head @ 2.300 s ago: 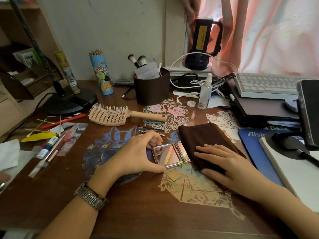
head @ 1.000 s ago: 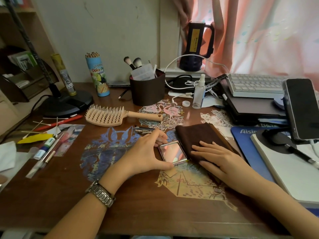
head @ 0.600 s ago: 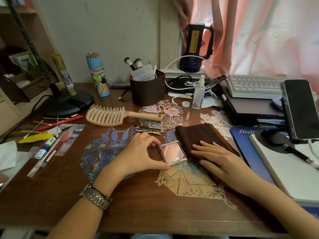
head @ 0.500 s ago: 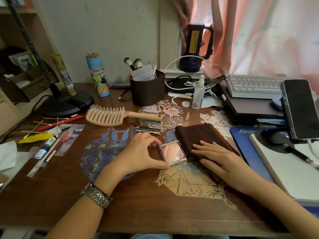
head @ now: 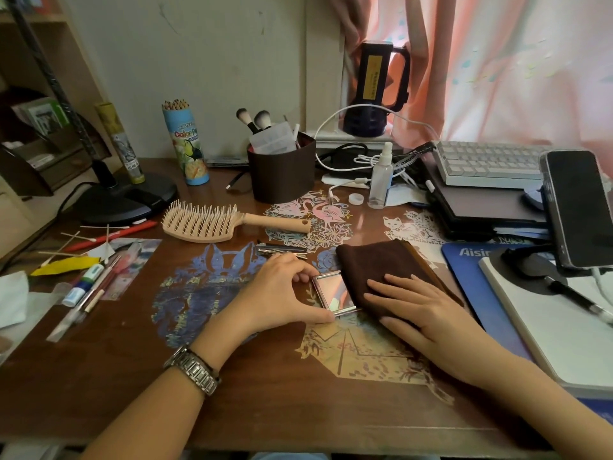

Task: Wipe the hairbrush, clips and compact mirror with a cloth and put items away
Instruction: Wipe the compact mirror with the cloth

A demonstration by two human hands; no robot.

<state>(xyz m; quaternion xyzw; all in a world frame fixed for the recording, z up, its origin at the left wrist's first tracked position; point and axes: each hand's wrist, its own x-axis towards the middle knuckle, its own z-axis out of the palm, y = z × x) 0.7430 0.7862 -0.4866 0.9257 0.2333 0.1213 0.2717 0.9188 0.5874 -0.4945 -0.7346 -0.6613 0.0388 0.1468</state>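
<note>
A square compact mirror (head: 330, 292) lies open-faced on the wooden desk, its right part under a folded brown cloth (head: 381, 270). My left hand (head: 282, 293) pinches the mirror's left edge between thumb and fingers. My right hand (head: 418, 310) presses flat on the cloth, over the mirror's right side. A beige hairbrush (head: 212, 224) lies bristles up further back on the left. Metal hair clips (head: 278, 250) lie just behind my left hand.
A brown holder (head: 282, 174) with makeup brushes stands at the back, beside a spray bottle (head: 380, 180) and a pencil tube (head: 186, 144). Pens and cotton swabs (head: 86, 260) litter the left. A phone on a stand (head: 578, 207), keyboard (head: 491, 162) and notebook (head: 557, 313) crowd the right.
The mirror, spread in two panels at first, now shows one panel. My right hand has slid the cloth left over the mirror's right side. My left hand keeps its grip.
</note>
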